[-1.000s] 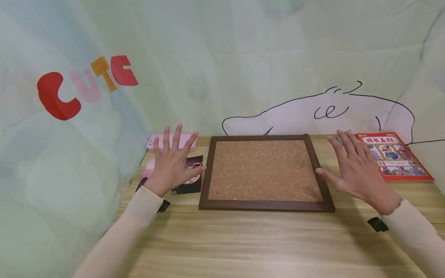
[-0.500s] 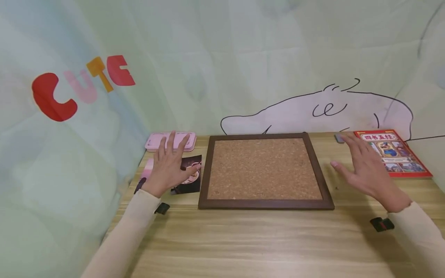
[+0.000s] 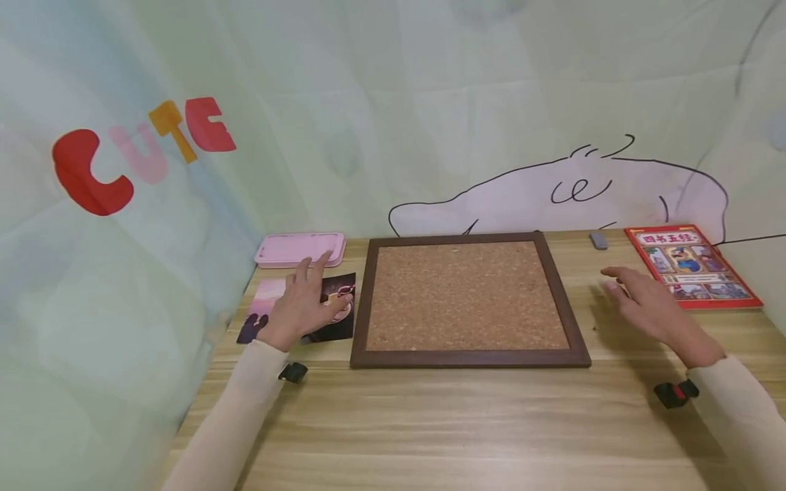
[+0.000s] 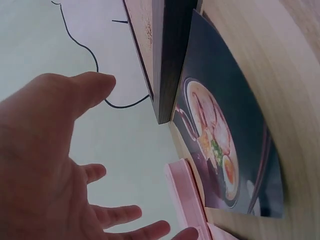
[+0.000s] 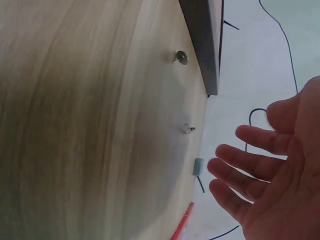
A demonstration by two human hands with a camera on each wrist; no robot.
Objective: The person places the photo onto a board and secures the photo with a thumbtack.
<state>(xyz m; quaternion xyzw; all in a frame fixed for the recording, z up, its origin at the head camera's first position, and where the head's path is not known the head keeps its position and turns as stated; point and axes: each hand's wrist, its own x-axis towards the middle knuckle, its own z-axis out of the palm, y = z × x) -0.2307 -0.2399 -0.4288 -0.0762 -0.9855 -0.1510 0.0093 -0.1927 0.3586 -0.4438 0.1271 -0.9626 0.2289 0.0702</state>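
My left hand (image 3: 297, 310) hovers over two photo prints, its fingers loosely spread and holding nothing. The dark print (image 3: 334, 329) shows a bowl of food, clearer in the left wrist view; the pink-purple print (image 3: 267, 290) lies left of it, partly covered by the hand. Between the hands lies a cork board (image 3: 463, 296) with a dark brown frame. To its right my right hand (image 3: 653, 307) is held above the table, fingers slightly bent, nothing in them. The right wrist view shows a thumbtack (image 5: 181, 58) and a second, paler tack (image 5: 188, 128) on the wood.
A pink flat case (image 3: 297, 249) lies at the back left, behind the prints. A small grey block (image 3: 598, 241) sits at the back right, beside a red illustrated book (image 3: 681, 266). A printed cloth backdrop (image 3: 368, 136) stands right behind the table.
My right hand has moved away from the board's right edge, and its fingers have drawn together. The left hand has come lower and nearer, uncovering the pink case and more of the pink-purple print.
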